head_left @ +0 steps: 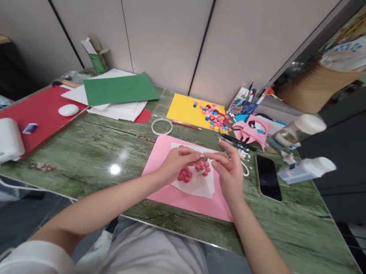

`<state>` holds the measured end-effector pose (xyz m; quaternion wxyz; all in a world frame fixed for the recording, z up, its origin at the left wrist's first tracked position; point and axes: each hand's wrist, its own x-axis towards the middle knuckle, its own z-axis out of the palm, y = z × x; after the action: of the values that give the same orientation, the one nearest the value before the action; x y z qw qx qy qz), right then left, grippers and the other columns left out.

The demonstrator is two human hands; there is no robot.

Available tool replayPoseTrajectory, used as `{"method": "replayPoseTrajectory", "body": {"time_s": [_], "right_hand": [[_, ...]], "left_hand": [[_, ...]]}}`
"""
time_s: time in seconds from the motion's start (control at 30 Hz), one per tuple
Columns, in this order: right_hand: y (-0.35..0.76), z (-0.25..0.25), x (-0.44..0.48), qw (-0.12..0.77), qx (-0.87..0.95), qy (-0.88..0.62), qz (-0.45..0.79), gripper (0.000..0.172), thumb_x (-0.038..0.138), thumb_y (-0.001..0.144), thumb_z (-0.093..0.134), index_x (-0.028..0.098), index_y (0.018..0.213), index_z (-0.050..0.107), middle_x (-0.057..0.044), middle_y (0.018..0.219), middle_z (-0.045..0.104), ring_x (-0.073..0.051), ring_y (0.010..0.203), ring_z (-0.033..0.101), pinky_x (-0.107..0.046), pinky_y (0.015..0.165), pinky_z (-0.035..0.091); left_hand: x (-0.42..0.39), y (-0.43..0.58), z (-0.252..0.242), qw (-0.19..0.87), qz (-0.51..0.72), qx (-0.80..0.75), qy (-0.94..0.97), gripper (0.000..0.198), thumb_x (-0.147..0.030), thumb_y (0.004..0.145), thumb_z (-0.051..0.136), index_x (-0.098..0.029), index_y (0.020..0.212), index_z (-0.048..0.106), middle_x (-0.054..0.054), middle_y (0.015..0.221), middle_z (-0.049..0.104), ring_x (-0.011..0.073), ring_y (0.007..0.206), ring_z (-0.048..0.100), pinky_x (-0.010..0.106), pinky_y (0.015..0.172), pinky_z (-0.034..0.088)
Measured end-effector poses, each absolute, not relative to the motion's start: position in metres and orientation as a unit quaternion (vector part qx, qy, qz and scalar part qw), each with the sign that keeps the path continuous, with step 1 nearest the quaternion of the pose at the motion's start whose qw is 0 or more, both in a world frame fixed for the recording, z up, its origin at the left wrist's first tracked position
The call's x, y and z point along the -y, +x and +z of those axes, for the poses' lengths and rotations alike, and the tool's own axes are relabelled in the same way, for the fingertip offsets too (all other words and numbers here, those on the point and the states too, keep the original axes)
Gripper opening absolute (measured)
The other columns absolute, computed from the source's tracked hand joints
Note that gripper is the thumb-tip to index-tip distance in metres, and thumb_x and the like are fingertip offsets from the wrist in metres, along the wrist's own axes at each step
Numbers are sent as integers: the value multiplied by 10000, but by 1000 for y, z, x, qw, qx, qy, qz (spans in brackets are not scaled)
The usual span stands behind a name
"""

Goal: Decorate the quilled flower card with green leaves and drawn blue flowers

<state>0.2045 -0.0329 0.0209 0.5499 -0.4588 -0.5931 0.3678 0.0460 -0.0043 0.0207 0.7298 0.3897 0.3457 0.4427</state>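
My left hand (176,162) and right hand (229,169) pinch thin pale paper strip (205,154) taut between fingertips, grip clamped, above pink card sheet (164,183) and small red rolled-paper discs (185,175).

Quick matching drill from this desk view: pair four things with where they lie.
Things:
1. phone
2. green sheet
3. tape ring
4. mouse

Places:
A. on the red mat
B. between the yellow sheet and the pink sheet
C. on white papers at the back left
D. right of the right hand

Pairs: 1-D, 2-C, 3-B, 4-A
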Motion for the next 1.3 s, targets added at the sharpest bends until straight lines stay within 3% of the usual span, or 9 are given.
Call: {"method": "replayPoseTrajectory", "body": {"time_s": [0.53,0.73,1.0,1.3], "right_hand": [[201,22,38,555,617,-449,331,343,261,807,566,272,1141,489,-37,916,707,-216,998,578,-394,861,447],[203,22,37,549,617,-459,327,332,267,814,559,270,1140,499,-43,936,704,-223,1016,576,-425,896,432],[203,22,37,551,598,-448,370,332,262,806,564,264,1132,504,-39,910,705,-220,1031,576,-406,882,437],[202,21,38,543,629,-454,322,315,270,824,554,280,1136,514,-34,949,704,-224,1062,571,-431,925,417]], "left_hand": [[6,46,21,732,447,-329,396,195,-312,664,717,-131,736,702,41,669,646,118,638,596,243,641,453],[5,46,21,732,445,-339,389,229,-329,634,733,-128,741,702,64,757,676,122,654,599,255,657,458],[5,46,20,728,449,-337,392,200,-313,661,720,-131,741,702,48,704,661,124,666,605,244,649,448],[5,46,19,730,448,-332,396,203,-322,663,716,-138,749,708,53,745,672,119,659,599,245,642,443]]}}
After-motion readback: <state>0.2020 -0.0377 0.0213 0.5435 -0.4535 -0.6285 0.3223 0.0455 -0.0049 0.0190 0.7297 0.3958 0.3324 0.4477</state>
